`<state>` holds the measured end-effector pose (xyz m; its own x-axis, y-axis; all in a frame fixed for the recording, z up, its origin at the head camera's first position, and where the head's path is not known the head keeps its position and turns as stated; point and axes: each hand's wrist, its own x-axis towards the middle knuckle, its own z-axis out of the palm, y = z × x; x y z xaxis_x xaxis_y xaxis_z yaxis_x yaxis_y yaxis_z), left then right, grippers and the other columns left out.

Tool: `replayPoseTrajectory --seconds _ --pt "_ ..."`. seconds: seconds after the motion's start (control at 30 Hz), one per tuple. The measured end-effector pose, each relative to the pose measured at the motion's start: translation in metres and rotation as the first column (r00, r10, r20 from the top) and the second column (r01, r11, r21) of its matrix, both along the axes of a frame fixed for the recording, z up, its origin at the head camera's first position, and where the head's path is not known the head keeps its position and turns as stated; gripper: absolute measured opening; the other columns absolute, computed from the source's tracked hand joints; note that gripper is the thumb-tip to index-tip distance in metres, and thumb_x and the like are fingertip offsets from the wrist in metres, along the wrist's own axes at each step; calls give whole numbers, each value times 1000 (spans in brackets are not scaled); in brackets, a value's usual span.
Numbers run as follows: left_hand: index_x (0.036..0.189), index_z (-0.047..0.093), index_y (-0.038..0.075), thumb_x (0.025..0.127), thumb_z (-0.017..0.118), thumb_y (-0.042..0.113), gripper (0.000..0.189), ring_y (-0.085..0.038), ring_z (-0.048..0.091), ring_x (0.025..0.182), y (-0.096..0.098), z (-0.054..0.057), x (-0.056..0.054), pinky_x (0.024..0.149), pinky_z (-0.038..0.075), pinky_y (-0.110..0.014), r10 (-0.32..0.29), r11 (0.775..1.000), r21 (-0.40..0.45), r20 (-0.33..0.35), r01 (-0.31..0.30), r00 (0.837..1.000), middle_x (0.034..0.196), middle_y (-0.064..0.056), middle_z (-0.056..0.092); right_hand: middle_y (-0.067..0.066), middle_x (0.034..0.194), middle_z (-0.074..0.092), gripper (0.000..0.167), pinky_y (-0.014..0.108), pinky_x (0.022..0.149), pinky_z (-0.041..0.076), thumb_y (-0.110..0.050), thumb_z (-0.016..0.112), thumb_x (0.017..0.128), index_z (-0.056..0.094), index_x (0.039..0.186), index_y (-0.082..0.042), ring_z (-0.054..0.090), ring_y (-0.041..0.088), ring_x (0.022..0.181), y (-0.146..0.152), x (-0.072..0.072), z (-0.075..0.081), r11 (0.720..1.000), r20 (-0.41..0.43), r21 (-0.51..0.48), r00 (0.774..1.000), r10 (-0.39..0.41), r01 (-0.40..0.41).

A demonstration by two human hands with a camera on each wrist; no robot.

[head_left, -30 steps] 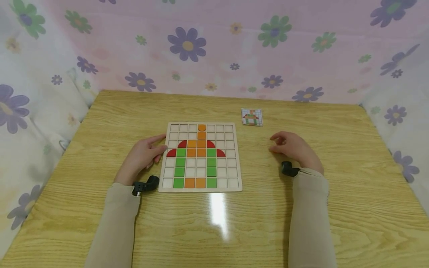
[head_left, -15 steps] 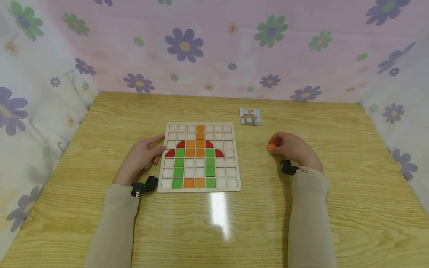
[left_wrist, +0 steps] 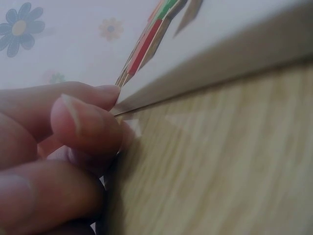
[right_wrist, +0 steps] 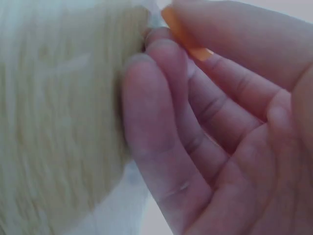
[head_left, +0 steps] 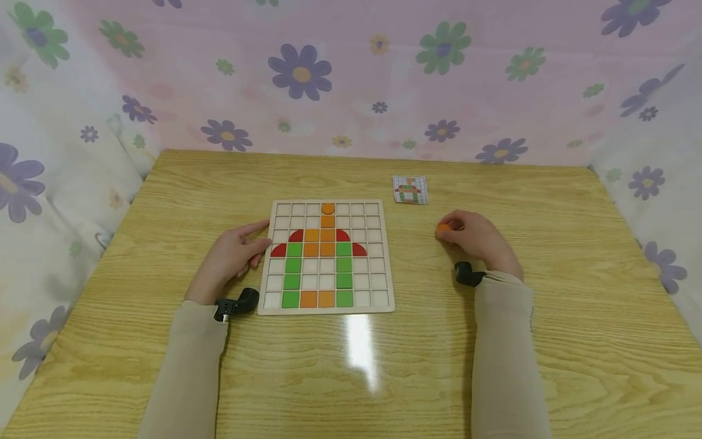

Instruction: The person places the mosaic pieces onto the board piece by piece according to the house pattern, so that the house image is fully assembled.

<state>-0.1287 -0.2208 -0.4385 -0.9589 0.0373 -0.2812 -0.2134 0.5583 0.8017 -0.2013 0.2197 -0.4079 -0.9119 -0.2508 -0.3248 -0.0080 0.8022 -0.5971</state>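
Observation:
A square wooden grid board (head_left: 364, 281) lies flat in the head view, its cells partly filled with green and orange square tiles, red quarter-round tiles and an orange round tile (head_left: 328, 209) at the top. My left hand (head_left: 229, 258) rests at the board's left edge, index finger and thumb touching it; the left wrist view shows those fingertips (left_wrist: 110, 93) against its side. To the right of the board, my right hand (head_left: 476, 237) pinches a thin orange tile (head_left: 443, 229) between thumb and fingers. The right wrist view shows that tile (right_wrist: 183, 34) edge-on, mostly covered by the thumb.
Behind the board, to its right, a small pattern card (head_left: 409, 190) lies on the wooden table (head_left: 340, 378). Flowered cloth (head_left: 351, 122) stands along the back and both sides. A dark wrist camera (head_left: 468, 274) sits at each sleeve cuff.
An orange tile came into view in my right hand, which now pinches it and has shifted slightly away from me. My left hand stays at the board's edge.

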Motion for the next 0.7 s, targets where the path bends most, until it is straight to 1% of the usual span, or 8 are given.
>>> replayPoseTrajectory --seconds 0.13,0.23,0.3,0.4,0.5,0.6,0.7 --pt "137 38 27 88 54 41 54 -13 34 34 -1 2 0 33 31 -30 0 1000 -2 -2 0 1000 59 -9 51 10 103 54 32 38 77 37 -36 54 88 57 110 -12 48 24 89 -7 -4 -2 1000 -37 11 999 24 -23" --pt "137 37 27 88 53 42 54 -14 35 34 -2 2 0 33 31 -30 3 1000 -8 6 -3 1000 59 -9 51 9 99 56 32 36 75 37 -37 54 88 58 109 -12 48 23 85 -16 -6 -4 999 -52 -8 997 50 -51" --pt "137 37 27 87 53 43 55 -14 35 34 -2 2 1 33 31 -30 5 1000 -9 12 -5 1000 59 -9 52 7 97 56 32 35 74 37 -37 54 88 58 109 -14 48 22 84 -23 -8 -6 997 -49 -33 997 64 -66" --pt "137 37 28 87 53 43 54 -14 35 34 -1 3 1 33 32 -30 10 1000 -6 17 -10 1000 59 -9 52 6 96 57 30 34 73 38 -36 55 88 58 109 -15 49 22 82 -33 -8 -7 994 -47 -75 996 74 -78" --pt "136 38 28 87 54 43 54 -13 34 35 -1 4 2 34 32 -30 13 1000 8 21 -14 1000 60 -9 51 6 93 58 28 34 71 39 -36 55 88 58 109 -17 50 21 80 -42 -9 -8 990 -66 -103 994 87 -94" --pt "136 39 28 87 54 43 54 -12 33 34 0 3 2 33 32 -30 10 1000 21 12 -11 1000 59 -8 51 6 92 58 29 33 69 39 -35 56 88 58 110 -17 49 20 77 -49 -10 -10 989 -87 -107 992 95 -104" --pt "135 39 28 86 55 42 53 -12 33 34 0 2 1 33 32 -30 9 1000 24 7 -9 1000 59 -8 51 6 93 57 29 33 68 40 -34 56 88 58 112 -17 49 20 77 -57 -11 -11 986 -86 -119 990 110 -119"
